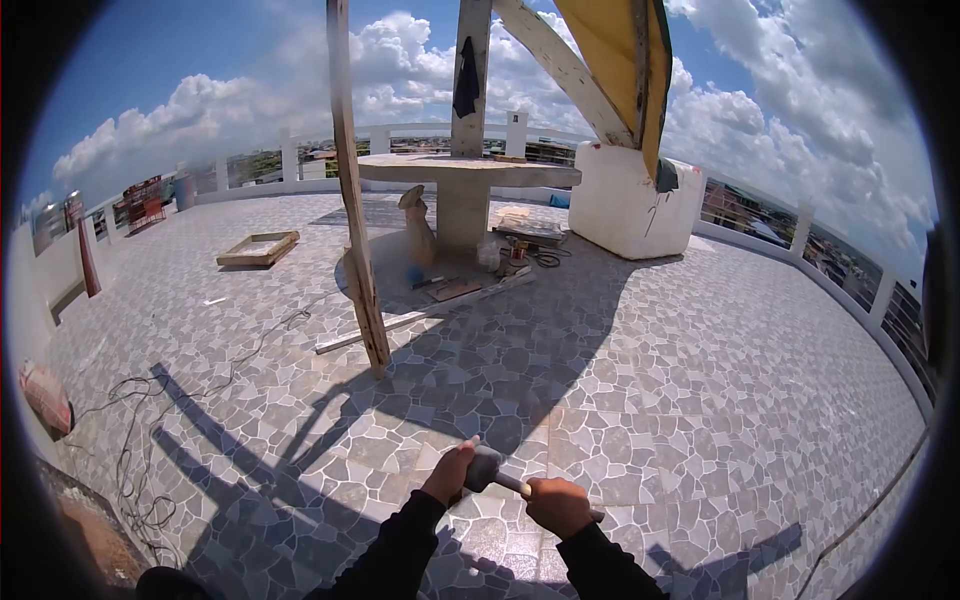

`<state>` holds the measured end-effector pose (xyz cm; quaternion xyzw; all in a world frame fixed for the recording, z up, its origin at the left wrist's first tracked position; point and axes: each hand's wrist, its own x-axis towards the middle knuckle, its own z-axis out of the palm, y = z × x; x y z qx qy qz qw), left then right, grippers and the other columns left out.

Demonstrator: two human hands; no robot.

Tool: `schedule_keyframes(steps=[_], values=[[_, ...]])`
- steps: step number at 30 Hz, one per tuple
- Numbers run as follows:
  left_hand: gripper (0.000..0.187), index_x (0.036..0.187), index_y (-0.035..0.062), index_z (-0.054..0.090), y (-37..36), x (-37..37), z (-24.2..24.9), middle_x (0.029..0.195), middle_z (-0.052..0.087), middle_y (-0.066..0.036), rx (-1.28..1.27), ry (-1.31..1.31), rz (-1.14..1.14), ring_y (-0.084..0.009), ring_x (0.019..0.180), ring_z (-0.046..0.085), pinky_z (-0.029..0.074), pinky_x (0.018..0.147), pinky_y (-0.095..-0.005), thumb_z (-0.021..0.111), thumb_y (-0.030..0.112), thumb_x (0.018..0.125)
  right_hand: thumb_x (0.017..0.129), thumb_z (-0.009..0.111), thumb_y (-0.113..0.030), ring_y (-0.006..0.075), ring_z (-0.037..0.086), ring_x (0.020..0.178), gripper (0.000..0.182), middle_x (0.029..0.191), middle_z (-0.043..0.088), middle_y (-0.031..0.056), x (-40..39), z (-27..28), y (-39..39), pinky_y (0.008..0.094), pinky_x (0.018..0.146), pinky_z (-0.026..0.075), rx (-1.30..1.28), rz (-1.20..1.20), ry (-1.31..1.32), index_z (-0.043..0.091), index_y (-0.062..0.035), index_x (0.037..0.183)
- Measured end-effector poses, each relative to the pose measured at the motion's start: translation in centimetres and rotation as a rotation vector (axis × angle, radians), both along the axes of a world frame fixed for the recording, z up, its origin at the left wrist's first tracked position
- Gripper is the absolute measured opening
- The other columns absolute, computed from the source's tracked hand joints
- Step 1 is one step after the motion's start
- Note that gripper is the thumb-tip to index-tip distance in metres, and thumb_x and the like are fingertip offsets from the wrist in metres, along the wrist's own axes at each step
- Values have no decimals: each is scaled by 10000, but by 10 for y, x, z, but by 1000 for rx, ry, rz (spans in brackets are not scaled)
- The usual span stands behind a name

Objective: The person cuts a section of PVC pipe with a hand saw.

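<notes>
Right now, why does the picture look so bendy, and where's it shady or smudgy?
Head view: probably a wide-angle lens, curving the right-hand railing and leaving black corners; head view: bright sunlight, with dark shadows across the patterned floor; head view: a hazy smudge softening the sky left of the tall wooden post.

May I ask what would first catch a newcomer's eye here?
Probably the yellow sheet at the top, right of centre, and the large white block below it. To their left, a thick slab sits on a pillar. At the bottom, the left hand and right hand hold a dark-headed tool.
</notes>
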<state>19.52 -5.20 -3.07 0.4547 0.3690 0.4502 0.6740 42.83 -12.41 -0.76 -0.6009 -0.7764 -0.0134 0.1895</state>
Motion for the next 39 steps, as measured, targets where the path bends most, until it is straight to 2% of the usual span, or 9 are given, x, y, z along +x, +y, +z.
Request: schedule_keyframes(steps=[11,14,16,19,21,33,35,38,39], values=[[586,1562,29,294,-28,-14,57,1443,513,-102,-101,-166,-92,-152,1239,537,403,1072,-299,381,373,1096,783,629,-205,367,701,780,137,775,692,161,-19,21,-8,523,690,553,-165,-33,72,681,-122,878],[583,1576,157,330,-40,-2,53,1480,471,-39,36,191,-136,-165,1291,483,502,946,-349,394,452,1077,803,671,-217,401,692,802,170,834,707,186,11,13,22,522,726,554,-141,-287,170,694,-79,900],[606,1561,145,355,-39,0,49,1296,558,-26,22,-7,-12,-142,1111,558,535,875,-360,449,472,1060,850,671,-203,427,686,840,191,853,706,224,28,7,32,532,728,540,-148,-347,378,725,-44,940],[840,1585,185,291,-28,-25,59,1467,472,-69,51,-55,244,-228,1307,470,444,989,-485,534,665,940,948,661,-228,156,498,430,220,586,545,28,27,17,26,308,417,389,-375,-5,1004,645,-15,896],[795,1580,191,290,-30,-29,66,1482,455,-102,85,-159,301,-262,1339,456,449,1007,-458,536,627,962,985,623,-225,44,352,448,195,580,400,-70,13,72,-7,241,402,291,-845,189,1384,603,-41,922],[542,1502,207,395,-60,14,94,1359,545,-65,-27,-645,107,-198,1183,575,480,999,-438,423,509,1053,1072,406,-498,10,294,420,454,570,345,-78,-29,67,-30,211,358,239,-713,201,1377,506,-107,863],[519,1489,200,407,-58,13,98,1368,538,-73,-43,-706,110,-222,1212,573,479,1026,-464,409,493,1060,1078,446,-389,126,450,449,418,544,454,12,-37,34,-25,311,446,335,-258,261,879,496,-70,813],[475,1487,183,398,-48,-8,94,1372,532,-81,-5,-845,-88,-235,1233,565,485,1027,-461,372,434,1084,1037,503,-312,439,583,562,362,565,533,206,-48,55,-32,506,520,405,-201,292,595,551,-3,855],[475,1487,183,398,-47,-5,90,1372,532,-81,-2,-842,-93,-235,1233,565,485,1027,-461,372,434,1084,1037,503,-312,439,583,562,362,565,533,206,-44,52,-24,506,520,405,-196,290,598,551,-3,855]])
